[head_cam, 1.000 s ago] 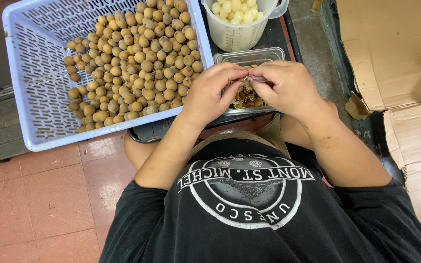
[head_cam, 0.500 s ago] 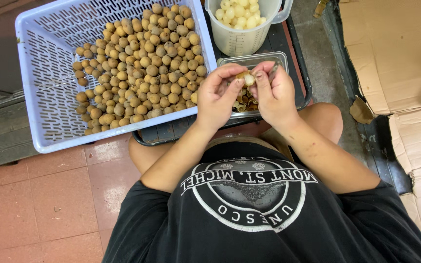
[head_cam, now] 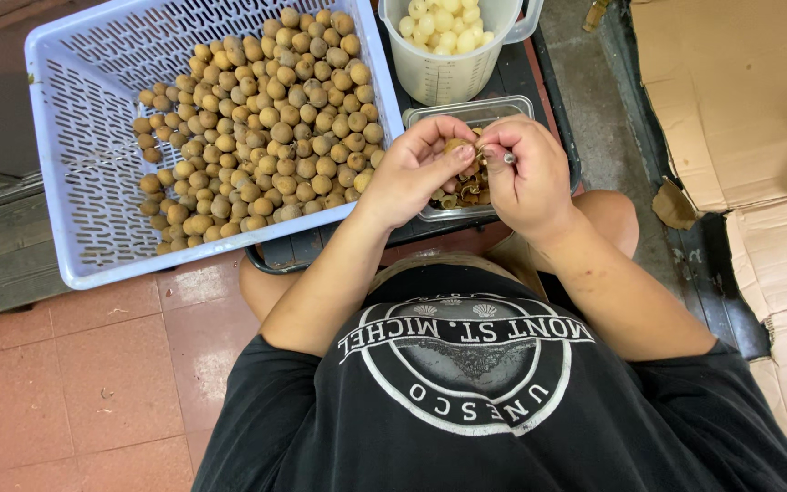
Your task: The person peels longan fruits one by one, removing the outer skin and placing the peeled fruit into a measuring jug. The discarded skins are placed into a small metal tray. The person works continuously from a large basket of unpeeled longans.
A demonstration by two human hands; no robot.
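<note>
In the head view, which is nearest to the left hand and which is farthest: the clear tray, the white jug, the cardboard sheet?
From the left hand:
1. Clear tray, just beneath and behind the hands, holding brown shells.
2. White jug, beyond the tray, filled with pale peeled fruit.
3. Cardboard sheet, far off on the person's right side, past the right hand.
</note>
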